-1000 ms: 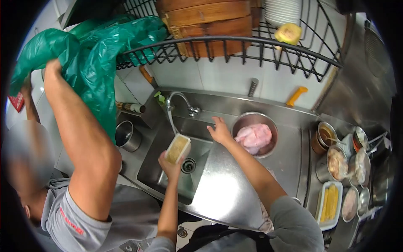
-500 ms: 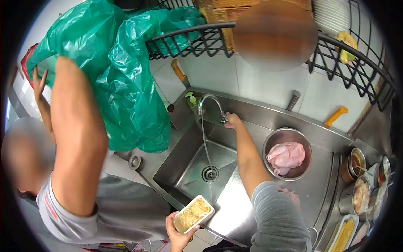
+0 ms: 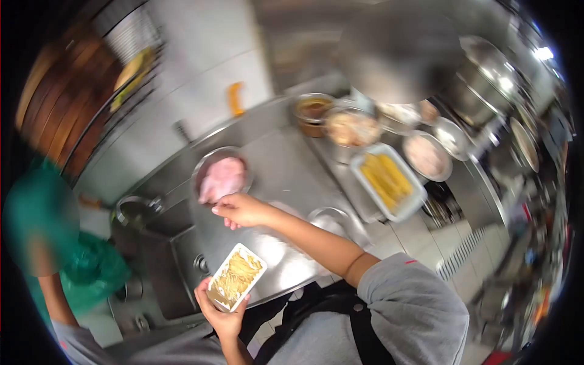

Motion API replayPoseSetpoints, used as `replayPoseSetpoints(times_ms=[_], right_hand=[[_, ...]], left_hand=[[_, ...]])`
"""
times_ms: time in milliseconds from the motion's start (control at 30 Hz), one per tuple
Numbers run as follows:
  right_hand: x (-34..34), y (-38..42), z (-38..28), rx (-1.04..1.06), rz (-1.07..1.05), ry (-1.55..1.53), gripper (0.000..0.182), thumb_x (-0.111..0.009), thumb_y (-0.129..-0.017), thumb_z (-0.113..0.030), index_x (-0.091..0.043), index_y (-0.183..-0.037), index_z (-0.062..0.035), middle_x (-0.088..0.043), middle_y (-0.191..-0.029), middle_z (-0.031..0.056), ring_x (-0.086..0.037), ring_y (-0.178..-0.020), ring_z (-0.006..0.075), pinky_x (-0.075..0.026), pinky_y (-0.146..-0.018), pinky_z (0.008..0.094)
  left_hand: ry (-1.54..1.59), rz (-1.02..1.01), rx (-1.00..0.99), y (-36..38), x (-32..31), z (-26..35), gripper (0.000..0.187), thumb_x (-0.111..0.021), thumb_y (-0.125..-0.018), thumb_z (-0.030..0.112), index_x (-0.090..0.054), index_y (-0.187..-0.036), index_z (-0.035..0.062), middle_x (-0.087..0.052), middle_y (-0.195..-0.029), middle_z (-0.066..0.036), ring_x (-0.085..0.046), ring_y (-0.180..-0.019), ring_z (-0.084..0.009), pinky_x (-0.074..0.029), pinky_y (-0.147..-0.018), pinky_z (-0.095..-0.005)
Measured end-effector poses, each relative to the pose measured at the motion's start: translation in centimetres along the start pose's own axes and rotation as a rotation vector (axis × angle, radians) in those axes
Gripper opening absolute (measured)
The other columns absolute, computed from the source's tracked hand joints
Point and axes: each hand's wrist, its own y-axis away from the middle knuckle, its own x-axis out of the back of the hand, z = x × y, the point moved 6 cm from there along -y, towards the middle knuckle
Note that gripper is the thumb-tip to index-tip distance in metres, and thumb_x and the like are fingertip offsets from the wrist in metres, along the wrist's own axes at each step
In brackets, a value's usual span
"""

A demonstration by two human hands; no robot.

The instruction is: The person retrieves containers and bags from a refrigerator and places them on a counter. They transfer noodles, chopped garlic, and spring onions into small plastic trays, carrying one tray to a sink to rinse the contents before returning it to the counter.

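Note:
My left hand (image 3: 222,310) grips a small white plastic tub (image 3: 250,289) from below, over the front edge of the steel counter. Thin pale-yellow strands (image 3: 239,272) fill the tub. My right hand (image 3: 242,211) hovers over the counter with loosely bent fingers and nothing visible in them. Just beyond its fingers stands a round metal bowl (image 3: 205,160) with a whole raw plucked chicken (image 3: 223,176) inside. Left of the tub lies the steel sink (image 3: 159,277), its faucet (image 3: 146,205) blurred.
A white tray (image 3: 409,210) of long yellow pieces sits at the right, beside several metal containers of food. An orange-handled tool (image 3: 235,98) is against the wall. At the left, another person's arm (image 3: 52,295) reaches to a green plastic bag (image 3: 91,267).
My right hand has left the faucet and come back toward the chicken bowl. The view has swung right, while my left hand keeps the tub.

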Motion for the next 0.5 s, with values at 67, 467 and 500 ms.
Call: replayPoseSetpoints(times_ms=[67, 467, 500], right_hand=[[5.9, 9.1, 0.0, 0.053, 0.211, 0.043, 0.035, -0.051, -0.092, -0.035, -0.058, -0.099, -0.0015, -0.064, -0.077, 0.0078, -0.061, -0.063, 0.0134, -0.049, -0.058, 0.0272], [18.0, 59.9, 1.6, -0.125, 1.101, 0.293, 0.026, -0.056, -0.089, -0.025, -0.061, -0.098, -0.0010, -0.060, -0.067, 0.0089, -0.052, -0.060, 0.0119, -0.043, -0.055, 0.0289], [18.2, 63.8, 2.2, -0.215, 1.183, 0.267, 0.026, -0.056, -0.089, -0.025, -0.061, -0.097, -0.0008, -0.058, -0.064, 0.0097, -0.051, -0.056, 0.0137, -0.041, -0.052, 0.0305]], left_hand=[[0.029, -0.162, -0.088, -0.8, -3.7, 3.1, 0.076, -0.084, -0.046, 0.011, -0.046, -0.111, 0.0020, -0.046, -0.103, -0.010, -0.050, -0.097, -0.0238, -0.039, -0.088, -0.0335], [0.333, -0.939, -0.606, 13.4, -35.3, 27.4, 0.071, -0.085, -0.051, 0.012, -0.046, -0.110, 0.0021, -0.048, -0.103, -0.009, -0.051, -0.096, -0.0228, -0.041, -0.085, -0.0326], [0.391, -1.037, -0.642, 15.8, -38.1, 29.4, 0.072, -0.085, -0.052, 0.009, -0.045, -0.112, 0.0018, -0.047, -0.104, -0.008, -0.050, -0.098, -0.0188, -0.041, -0.087, -0.0296]])
